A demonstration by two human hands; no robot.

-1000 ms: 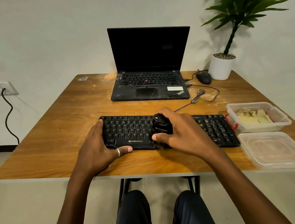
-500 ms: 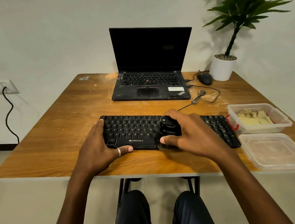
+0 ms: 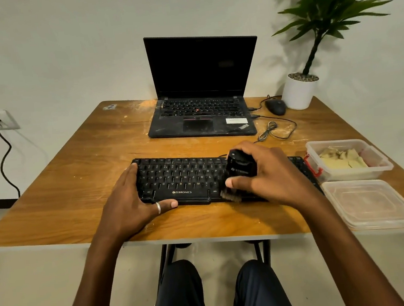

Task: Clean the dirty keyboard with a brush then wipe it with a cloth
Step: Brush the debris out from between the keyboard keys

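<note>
A black keyboard [image 3: 181, 178] lies across the near part of the wooden table [image 3: 78, 182]. My left hand [image 3: 128, 201] grips its left end, thumb along the front edge and fingers over the left side. My right hand [image 3: 271, 172] holds a black brush [image 3: 240, 167] on the keyboard's right half, its pale bristles down by the front edge. That hand hides most of the keys on the right. A yellowish cloth [image 3: 342, 159] lies folded in a clear tub [image 3: 383, 165] to the right of the keyboard.
An open black laptop [image 3: 202, 117] stands behind the keyboard, with a black mouse [image 3: 275, 107] and its coiled cable to its right. A potted plant [image 3: 299, 91] fills the far right corner. A clear lid [image 3: 373, 206] lies at the near right edge.
My right hand has slid the brush to the right along the keyboard, from about the middle toward the right half. The left hand has kept its hold on the left end.
</note>
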